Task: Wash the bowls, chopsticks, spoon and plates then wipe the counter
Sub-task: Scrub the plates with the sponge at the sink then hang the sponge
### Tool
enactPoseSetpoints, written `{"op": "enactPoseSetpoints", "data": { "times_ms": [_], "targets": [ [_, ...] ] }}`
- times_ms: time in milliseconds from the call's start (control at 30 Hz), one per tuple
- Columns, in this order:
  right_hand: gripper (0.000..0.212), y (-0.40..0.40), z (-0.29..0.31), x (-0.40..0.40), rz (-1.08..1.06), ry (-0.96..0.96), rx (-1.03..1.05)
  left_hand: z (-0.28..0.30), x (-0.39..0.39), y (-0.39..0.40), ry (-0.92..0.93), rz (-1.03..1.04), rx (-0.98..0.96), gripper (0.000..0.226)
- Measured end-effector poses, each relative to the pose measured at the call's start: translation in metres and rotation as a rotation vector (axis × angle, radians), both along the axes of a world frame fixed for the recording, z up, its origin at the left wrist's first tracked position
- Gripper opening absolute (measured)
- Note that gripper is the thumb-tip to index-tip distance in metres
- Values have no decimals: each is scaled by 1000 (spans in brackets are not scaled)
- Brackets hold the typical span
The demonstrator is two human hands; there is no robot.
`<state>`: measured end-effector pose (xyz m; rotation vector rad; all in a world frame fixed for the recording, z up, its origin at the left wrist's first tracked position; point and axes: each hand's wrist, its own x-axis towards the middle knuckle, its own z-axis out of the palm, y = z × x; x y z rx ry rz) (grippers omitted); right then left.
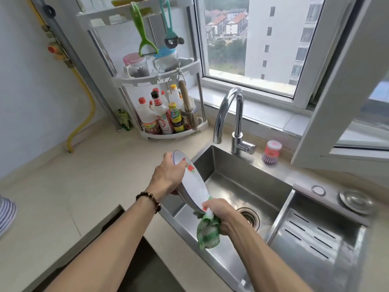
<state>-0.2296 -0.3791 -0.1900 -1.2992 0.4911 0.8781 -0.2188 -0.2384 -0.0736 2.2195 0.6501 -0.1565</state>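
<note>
over the sink's [212, 163] left edge, the left hand [168, 175] grips a tilted white plate [193, 184] by its rim, while the right hand [219, 211] clutches a green cloth [208, 232] against the plate's lower edge.

No legible text. Condiment bottles [166, 116] on lowest tier of corner rack [197, 123]: printed labels in red, yellow, green, characters too small and blurred to read. Green packet [124, 120] against wall: print unreadable. Pink dish brush [271, 151] by sink: marking illegible
</note>
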Motion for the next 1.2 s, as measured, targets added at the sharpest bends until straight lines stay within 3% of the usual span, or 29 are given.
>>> {"op": "enactPoseSetpoints", "data": {
  "times_ms": [100,300,433,567,633,700,833,900,967,1033,1100,1200],
  "targets": [
    [17,2,-1,-2,24,-16,-41,-6,2,3,-9,0,-116,41],
    [54,-8,-1,4,42,-200,-181,-22,-8,24,-101,44,-297,38],
    [48,-8,20,11,71,-548,-500,-31,-19,36,-158,4,-332,38],
    [37,18,39,10,26,-978,-466,-34,-24,40,-193,-16,-361,39],
    [44,37,40,14,68,-996,-427,-34,-25,36,-202,-83,-355,45],
    [64,56,42,15,310,-982,-467,-33,-24,33,-224,-121,-368,45],
    [63,63,40,2,590,-1061,-257,-24,-22,42,-234,-145,-370,36],
    [57,60,32,8,610,-1135,-410,-21,-23,44,-207,-163,-405,33],
    [55,62,30,14,531,-1079,-553,-22,-25,42,-185,-152,-431,34],
    [55,68,37,9,515,-1086,-442,-23,-24,43,-192,-127,-464,31],
    [52,63,44,1,629,-1180,-344,-21,-22,46,-168,-111,-499,31],
    [53,53,35,19,639,-1208,-569,-22,-22,46,-159,-131,-521,33]
  ]
}}
